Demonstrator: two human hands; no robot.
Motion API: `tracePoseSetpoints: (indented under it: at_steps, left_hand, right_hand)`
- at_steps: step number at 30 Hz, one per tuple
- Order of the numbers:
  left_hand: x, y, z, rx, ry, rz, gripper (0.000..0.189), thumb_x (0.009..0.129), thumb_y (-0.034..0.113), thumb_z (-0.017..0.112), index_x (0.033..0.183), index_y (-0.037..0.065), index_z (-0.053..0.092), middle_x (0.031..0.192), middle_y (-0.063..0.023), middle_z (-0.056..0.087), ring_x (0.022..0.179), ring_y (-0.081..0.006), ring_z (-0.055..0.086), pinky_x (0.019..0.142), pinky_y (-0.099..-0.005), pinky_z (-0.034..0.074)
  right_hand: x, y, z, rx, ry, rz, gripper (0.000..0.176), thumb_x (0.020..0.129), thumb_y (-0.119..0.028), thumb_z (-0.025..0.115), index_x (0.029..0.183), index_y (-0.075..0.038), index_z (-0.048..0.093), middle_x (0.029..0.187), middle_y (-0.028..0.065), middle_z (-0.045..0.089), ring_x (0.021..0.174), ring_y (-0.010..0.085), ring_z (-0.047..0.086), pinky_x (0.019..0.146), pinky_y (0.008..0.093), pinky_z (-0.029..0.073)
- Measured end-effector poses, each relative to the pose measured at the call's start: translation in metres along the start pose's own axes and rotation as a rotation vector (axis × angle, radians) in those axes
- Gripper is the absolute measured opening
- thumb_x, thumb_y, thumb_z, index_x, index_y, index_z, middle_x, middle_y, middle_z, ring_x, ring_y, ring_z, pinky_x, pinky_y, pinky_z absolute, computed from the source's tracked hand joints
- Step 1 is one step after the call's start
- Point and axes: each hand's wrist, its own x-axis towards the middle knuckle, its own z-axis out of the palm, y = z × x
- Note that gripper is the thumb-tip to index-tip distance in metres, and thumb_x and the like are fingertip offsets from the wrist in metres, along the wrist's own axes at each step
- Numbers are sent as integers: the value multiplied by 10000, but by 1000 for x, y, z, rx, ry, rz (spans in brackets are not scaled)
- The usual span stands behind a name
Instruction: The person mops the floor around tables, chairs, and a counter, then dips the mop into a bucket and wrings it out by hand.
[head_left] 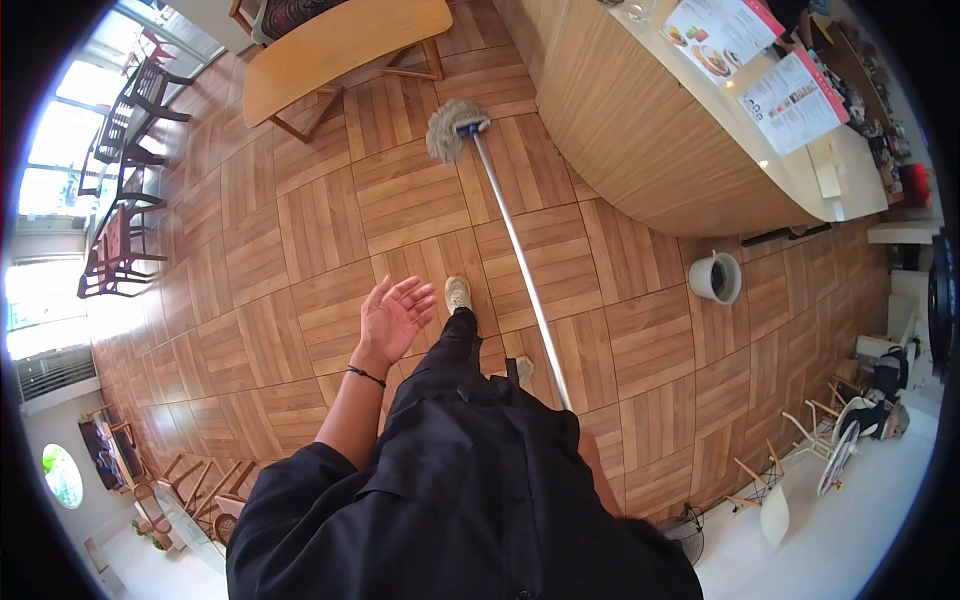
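Observation:
My left hand (396, 315) is held out over the floor, palm turned up, its fingers apart and nothing in it. A dark band circles that wrist. A string mop (452, 130) with grey strands rests its head on the floor ahead. Its pale metal handle (520, 258) slants back to the right side of my body, where my dark shirt hides the upper end. Of my right arm (598, 475) only a strip of forearm shows beside the shirt, close to the handle. The fingers of the right hand are hidden.
A curved wood-panelled counter (640, 130) with menus (795, 100) stands front right, a white bucket (714, 278) near its base. A wooden table (345, 55) is ahead. Dark chairs (125, 235) line the left side; a white chair (775, 510) and a fan (688, 535) stand at lower right.

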Motion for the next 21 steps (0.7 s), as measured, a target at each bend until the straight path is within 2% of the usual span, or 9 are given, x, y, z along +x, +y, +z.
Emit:
tracePoseSetpoints:
  at_steps: [1,2,3,6,8,12,14,18,21]
  left_hand:
    - [4,2,-20,120,75,19,568,963,517,479,1282,50,532,1247,-145,618,1113,-282,603,994,-447,444]
    - [7,1,-42,287,161,2,571,966,517,476,1301,58,533,1268,-144,609,1141,-275,588,1012,-436,426]
    - [10,-4,-65,454,246,-16,575,970,518,473,1320,65,534,1289,-144,600,1169,-267,573,1031,-424,408]
    - [10,-43,-167,1108,375,-25,673,946,560,497,1353,25,492,1336,-158,571,1259,-264,509,1046,-393,374]
    - [-11,-75,-194,1153,507,-132,680,957,559,477,1365,15,498,1391,-168,535,1340,-275,446,1094,-389,346]
    - [-82,-129,-131,556,894,-608,688,984,561,412,1362,-6,512,1433,-172,504,1320,-298,473,1079,-391,384]
    - [-101,-159,-133,522,891,-653,701,976,578,410,1346,-8,521,1411,-173,519,1299,-303,486,1075,-390,390]
    - [-110,-198,-140,595,769,-643,729,960,610,405,1313,-14,538,1367,-176,550,1258,-313,512,1068,-388,402]
    - [-103,-205,-132,676,673,-610,751,948,635,402,1288,-18,552,1334,-178,573,1227,-321,532,1062,-387,412]
  right_hand:
    - [30,-73,-18,307,265,154,768,939,-639,415,1002,77,686,1025,340,654,1049,441,637,839,510,482]
    - [45,-151,-70,207,-89,460,821,934,-678,378,1089,72,672,1099,348,636,1108,423,623,868,493,485]
    - [111,-133,-52,128,50,340,867,919,-715,364,1087,79,671,1006,314,675,977,398,675,799,478,500]
    - [85,-278,-150,214,29,394,815,927,-682,396,1070,68,681,1006,292,686,970,382,681,798,469,510]
    - [87,-268,-161,188,74,348,785,932,-661,415,1067,64,681,1044,298,677,1029,398,661,822,477,502]
    - [80,-146,-153,43,245,187,722,932,-619,456,1034,58,686,972,290,691,991,456,647,788,532,465]
    - [51,-53,-130,169,314,1,635,916,-618,530,654,-41,559,525,26,449,457,169,444,428,381,332]
    - [-88,43,-74,314,53,435,576,917,-563,567,698,-31,596,571,70,527,479,178,515,472,363,406]
    - [-173,84,-13,298,68,372,579,921,-570,547,707,-35,603,579,81,553,517,180,560,503,350,434]
